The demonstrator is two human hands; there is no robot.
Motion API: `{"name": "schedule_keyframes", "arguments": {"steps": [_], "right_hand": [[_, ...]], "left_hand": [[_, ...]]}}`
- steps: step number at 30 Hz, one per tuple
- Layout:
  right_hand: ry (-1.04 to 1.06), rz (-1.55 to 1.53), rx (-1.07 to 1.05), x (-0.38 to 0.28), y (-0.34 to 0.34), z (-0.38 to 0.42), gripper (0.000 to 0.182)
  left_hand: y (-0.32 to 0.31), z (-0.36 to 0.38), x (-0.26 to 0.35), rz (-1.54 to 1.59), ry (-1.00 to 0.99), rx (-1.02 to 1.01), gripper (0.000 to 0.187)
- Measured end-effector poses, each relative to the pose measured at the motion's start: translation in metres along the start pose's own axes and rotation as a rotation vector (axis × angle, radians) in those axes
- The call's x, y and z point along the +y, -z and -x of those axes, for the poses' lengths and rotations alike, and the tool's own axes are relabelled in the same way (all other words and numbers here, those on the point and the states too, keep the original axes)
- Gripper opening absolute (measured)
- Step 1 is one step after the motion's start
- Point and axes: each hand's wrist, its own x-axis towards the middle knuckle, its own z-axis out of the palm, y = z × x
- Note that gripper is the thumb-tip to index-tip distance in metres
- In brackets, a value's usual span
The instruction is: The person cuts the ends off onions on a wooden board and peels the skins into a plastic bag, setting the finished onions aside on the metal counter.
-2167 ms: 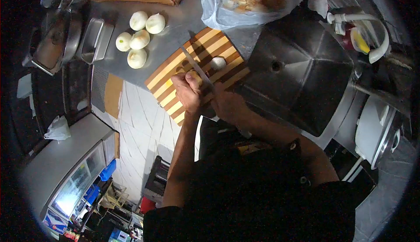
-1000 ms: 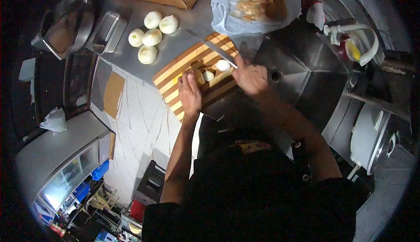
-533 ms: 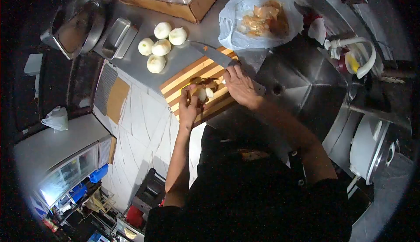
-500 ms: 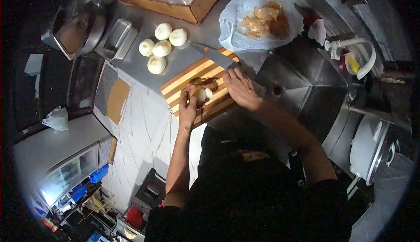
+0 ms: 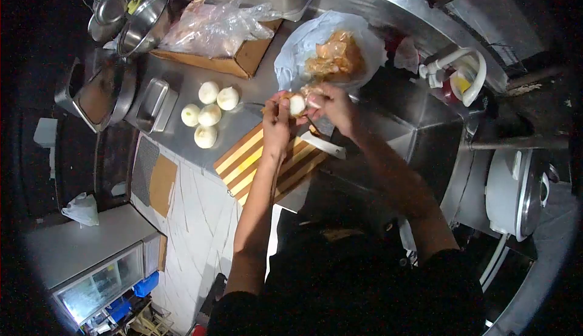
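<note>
My left hand point(image 5: 279, 117) holds a partly peeled onion point(image 5: 297, 104) above the far edge of the striped cutting board point(image 5: 249, 160). Beside it, my right hand point(image 5: 331, 105) pinches loose brown skin point(image 5: 313, 90) at the onion's side. A knife with a white handle point(image 5: 325, 146) lies across the board's right end, its blade partly hidden by my hands. Several peeled white onions point(image 5: 209, 115) sit on the metal counter to the left. Just beyond my hands, a pale plastic bag point(image 5: 291, 50) holds brown onion skins point(image 5: 337, 55).
A cardboard box point(image 5: 243, 62) with clear plastic stands at the back. Metal pans point(image 5: 155, 105) and bowls point(image 5: 143, 26) are at the left. To the right are a dark sink point(image 5: 425, 154), a white faucet point(image 5: 477, 81) and a lidded white pot point(image 5: 510, 193).
The view has shifted. My right hand has let go of the knife and moved to the onion's skin. My left hand has lifted the onion off the board towards the bag.
</note>
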Motion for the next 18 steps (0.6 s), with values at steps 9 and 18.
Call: {"name": "schedule_keyframes", "arguments": {"steps": [9,18], "right_hand": [[1.012,0.788,0.525,-0.024,0.089,-0.083,0.02],[0.97,1.266,0.473,-0.024,0.078,-0.086,0.032]], "left_hand": [[0.002,-0.057,0.007,0.545,0.148,-0.39,0.035],[0.003,-0.089,0.004,0.574,0.232,-0.357,0.033]]}}
